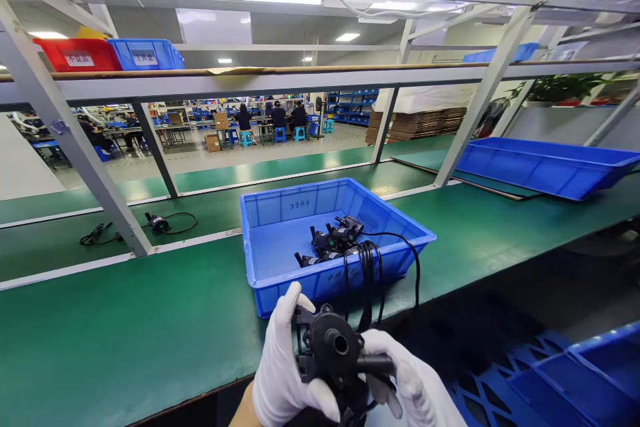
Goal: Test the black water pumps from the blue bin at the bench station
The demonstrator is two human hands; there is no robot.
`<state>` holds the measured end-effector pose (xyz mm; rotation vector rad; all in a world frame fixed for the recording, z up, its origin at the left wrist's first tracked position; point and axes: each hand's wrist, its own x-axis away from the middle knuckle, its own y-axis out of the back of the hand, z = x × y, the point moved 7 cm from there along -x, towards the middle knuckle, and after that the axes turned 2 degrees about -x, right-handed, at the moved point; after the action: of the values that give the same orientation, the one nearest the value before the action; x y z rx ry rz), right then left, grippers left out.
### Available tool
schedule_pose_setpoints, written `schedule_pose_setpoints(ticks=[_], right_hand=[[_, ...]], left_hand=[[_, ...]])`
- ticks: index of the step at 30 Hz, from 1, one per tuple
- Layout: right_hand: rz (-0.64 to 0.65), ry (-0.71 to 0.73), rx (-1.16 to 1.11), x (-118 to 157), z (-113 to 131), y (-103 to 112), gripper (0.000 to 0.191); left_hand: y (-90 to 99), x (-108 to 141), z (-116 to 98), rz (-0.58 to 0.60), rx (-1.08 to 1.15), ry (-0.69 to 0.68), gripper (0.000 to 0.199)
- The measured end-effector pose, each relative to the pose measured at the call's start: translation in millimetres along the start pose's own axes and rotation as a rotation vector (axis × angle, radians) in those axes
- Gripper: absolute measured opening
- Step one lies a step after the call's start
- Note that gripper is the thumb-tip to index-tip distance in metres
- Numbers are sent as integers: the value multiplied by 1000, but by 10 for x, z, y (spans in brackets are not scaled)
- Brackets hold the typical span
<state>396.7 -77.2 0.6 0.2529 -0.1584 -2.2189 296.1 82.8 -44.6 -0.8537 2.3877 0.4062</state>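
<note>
Between my two white-gloved hands is a black water pump (334, 346), held in front of the bench edge, its round port facing up toward me. My left hand (285, 364) grips the pump's left side, thumb below and fingers above. On the other side, my right hand (407, 377) is closed around the side spout and lower body. Just beyond stands a blue bin (280, 287) with several black pumps (330, 240) heaped at its near right. Their black cables (369, 274) hang over the front rim. The underside of the held pump is hidden.
Another pump with a coiled cable (159, 223) lies at the left behind a white post (95, 140). A second blue bin (545, 167) sits at the right. Red (77, 55) and blue boxes (145, 54) stand on the shelf above. Blue crates (580, 374) are low at right. People sit far back.
</note>
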Motion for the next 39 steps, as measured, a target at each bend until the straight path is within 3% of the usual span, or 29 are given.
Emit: schedule_pose_setpoints(ticks=[5, 10, 14, 16, 18, 20, 22, 24, 26, 30, 33, 36, 39], right_hand=[[-12, -84, -40, -28, -153, 20, 93], [82, -26, -158, -42, -245, 7, 91], [20, -80, -36, -96, -307, 88, 71], [44, 2, 7, -140, -211, 104, 60], [66, 195, 15, -161, -24, 137, 52], [71, 373, 33, -142, 133, 187, 45], [89, 433, 27, -119, 175, 218, 42], [107, 359, -9, -127, 102, 215, 46], [59, 227, -44, -158, -6, 203, 57], [-62, -68, 16, -235, -94, 92, 77], [-27, -125, -97, -290, 75, -17, 82], [-43, -105, -136, -328, 262, 16, 81], [6, -108, 45, -340, 321, -13, 72]], left_hand=[[-33, -72, -89, 27, 3, 0, 139], [-55, -115, -176, 30, -58, 29, 139], [-31, -85, -201, 36, -127, 31, 144], [12, -50, -216, 56, -175, -32, 149], [98, -9, -240, 47, -210, -145, 158], [246, 32, -265, -34, -221, -249, 161], [409, 57, -283, -146, -209, -271, 147], [493, 54, -297, -193, -173, -186, 121], [427, 33, -307, -121, -92, -14, 102], [-28, 49, -280, 103, 264, 395, 107], [-371, 78, -159, 106, 686, 670, 83], [-524, 44, -48, 85, 867, 748, 89], [-458, -22, -40, 14, 815, 694, 88]])
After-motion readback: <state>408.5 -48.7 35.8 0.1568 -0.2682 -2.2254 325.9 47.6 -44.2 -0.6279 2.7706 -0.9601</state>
